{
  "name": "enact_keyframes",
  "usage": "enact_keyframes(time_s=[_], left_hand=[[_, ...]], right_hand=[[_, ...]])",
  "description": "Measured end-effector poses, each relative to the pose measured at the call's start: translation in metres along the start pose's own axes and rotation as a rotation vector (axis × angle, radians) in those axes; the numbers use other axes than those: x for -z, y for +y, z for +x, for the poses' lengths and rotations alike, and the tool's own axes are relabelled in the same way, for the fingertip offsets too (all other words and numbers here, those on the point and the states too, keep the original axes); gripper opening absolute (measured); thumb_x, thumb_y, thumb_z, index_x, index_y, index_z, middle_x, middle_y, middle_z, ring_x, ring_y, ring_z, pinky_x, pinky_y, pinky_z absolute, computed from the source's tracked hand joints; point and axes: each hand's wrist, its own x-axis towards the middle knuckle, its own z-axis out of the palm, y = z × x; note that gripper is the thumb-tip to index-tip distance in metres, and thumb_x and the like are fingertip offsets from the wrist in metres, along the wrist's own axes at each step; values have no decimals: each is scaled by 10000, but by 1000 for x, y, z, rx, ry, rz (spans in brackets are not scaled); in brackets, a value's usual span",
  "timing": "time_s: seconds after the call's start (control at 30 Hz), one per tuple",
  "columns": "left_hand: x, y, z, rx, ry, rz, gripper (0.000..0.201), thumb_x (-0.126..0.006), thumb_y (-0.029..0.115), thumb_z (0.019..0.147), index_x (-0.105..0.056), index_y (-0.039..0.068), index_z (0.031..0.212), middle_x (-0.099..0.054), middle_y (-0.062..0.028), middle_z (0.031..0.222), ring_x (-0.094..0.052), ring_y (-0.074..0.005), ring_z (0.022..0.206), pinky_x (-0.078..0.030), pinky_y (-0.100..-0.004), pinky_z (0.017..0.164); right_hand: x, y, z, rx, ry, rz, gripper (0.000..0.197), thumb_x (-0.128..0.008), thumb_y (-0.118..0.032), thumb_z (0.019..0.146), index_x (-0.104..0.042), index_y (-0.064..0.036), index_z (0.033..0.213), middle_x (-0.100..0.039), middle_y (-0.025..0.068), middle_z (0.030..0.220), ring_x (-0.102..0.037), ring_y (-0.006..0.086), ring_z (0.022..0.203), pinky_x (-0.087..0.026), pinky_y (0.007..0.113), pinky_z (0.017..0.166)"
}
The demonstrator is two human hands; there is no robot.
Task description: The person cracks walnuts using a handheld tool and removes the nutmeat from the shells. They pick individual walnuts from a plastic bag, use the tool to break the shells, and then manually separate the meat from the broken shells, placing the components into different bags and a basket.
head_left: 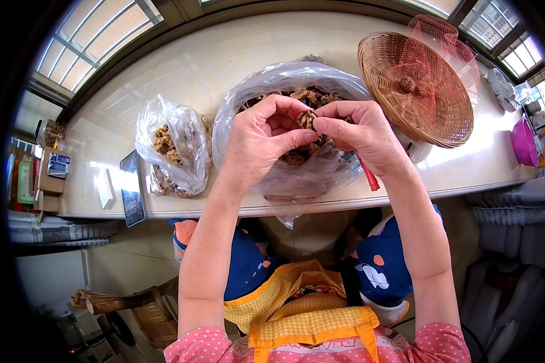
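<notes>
Over a large clear plastic bag [257, 81], my left hand [257, 136] and my right hand [363, 133] meet at a brown walnut piece [307, 119]. Fingertips of both hands pinch it. Broken walnut shells [312, 97] fill the bag beneath, partly hidden by my hands. A red handle [369, 176] pokes out under my right hand; the rest of that tool is mostly covered, and I cannot tell whether the hand touches it. Left of the big bag stands a smaller clear bag [191, 148] with walnut kernels [165, 144] in it.
A wicker basket [442, 121] tilts at the right, with a red net bag [433, 57] and a few walnuts [409, 83]. A phone [133, 187] and a white box [105, 189] lie at the left. Farther right sits a purple bowl [524, 143]. The table's front edge [339, 204] faces my lap.
</notes>
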Motion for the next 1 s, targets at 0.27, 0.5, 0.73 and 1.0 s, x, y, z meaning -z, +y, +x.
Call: enact_keyframes(time_s=[0.27,0.5,0.73,1.0], left_hand=[[-1,0,-1,9,48,60,320,-708,-71,782,-591,-7,1073,-632,-52,984,-615,-110,884,-540,-250,810],[-1,-1,-1,-17,36,-24,338,-701,-29,808,-599,-13,1131,-633,-73,1003,-622,-123,896,-536,-246,826],[2,-3,-1,16,1,-51,346,-678,-20,829,-617,-10,1170,-627,-71,1022,-628,-131,901,-538,-254,833],[3,0,-1,103,-37,-243,314,-623,83,898,-601,-13,1196,-647,-99,1114,-660,-172,898,-554,-285,836]], right_hand=[[-5,0,0,39,33,-62,256,-669,-140,871,-668,44,1049,-546,-40,675,-383,5,549,-285,172,473],[-4,3,1,83,51,-71,242,-668,-148,880,-675,28,1047,-566,-45,692,-402,4,568,-304,169,489],[-3,4,2,99,33,-42,178,-666,-149,889,-673,10,968,-559,-59,709,-390,-4,575,-288,163,498],[0,5,1,22,-10,124,203,-652,-181,904,-663,13,964,-539,-57,672,-417,13,589,-330,185,513]])
